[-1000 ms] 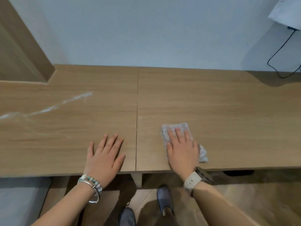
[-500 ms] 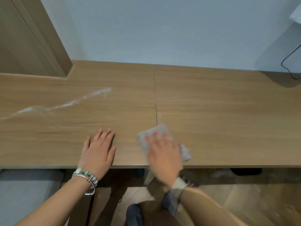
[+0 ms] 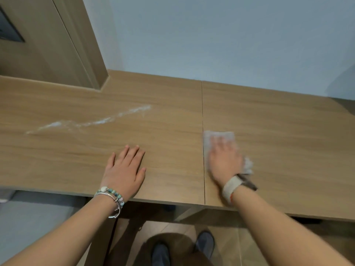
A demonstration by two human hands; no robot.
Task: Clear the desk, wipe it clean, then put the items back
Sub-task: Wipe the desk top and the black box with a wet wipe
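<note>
The wooden desk (image 3: 278, 131) runs across the view, with a seam down its middle. My right hand (image 3: 224, 160) presses flat on a pale grey cloth (image 3: 219, 137) just right of that seam; the hand and cloth are blurred. My left hand (image 3: 124, 167) lies flat on the desk left of the seam, fingers spread, holding nothing. A white streak of residue (image 3: 92, 122) crosses the left half of the desktop, beyond my left hand.
A wooden cabinet or door panel (image 3: 48, 45) rises at the back left, cutting into the desk's corner. A pale wall (image 3: 211, 35) stands behind the desk. My feet (image 3: 204, 244) show on the floor below the front edge.
My right hand swept the cloth left across the seam and then back to just right of it, further from the edge. The view has turned left. My left hand stayed flat.
</note>
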